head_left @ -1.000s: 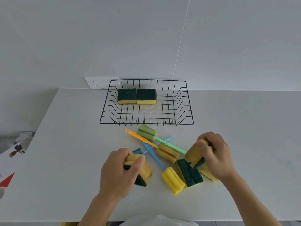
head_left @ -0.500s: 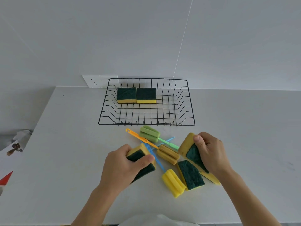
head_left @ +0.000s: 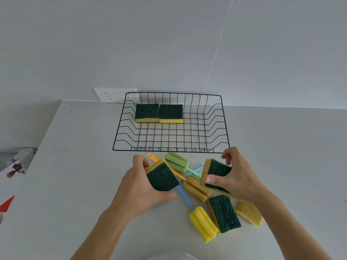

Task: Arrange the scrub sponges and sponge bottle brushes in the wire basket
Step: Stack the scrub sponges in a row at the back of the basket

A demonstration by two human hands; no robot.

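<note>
Each hand grips a sponge just in front of the basket (head_left: pixel 170 150): left hand (head_left: pixel 142 186) closed on one sponge (head_left: pixel 162 176), right hand (head_left: pixel 236 177) pinching another sponge (head_left: pixel 217 170). Carried low, either could snag the basket's front rim, or knock the two sponges (head_left: pixel 159 113) at its back-left.

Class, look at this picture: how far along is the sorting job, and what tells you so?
Done: two sponges lie side by side at the back of the wire basket. In hand: the left hand and right hand each hold one sponge above the table. Left: two more sponges on the table, plus the green brush, the tan brush and the yellow brush.
</note>
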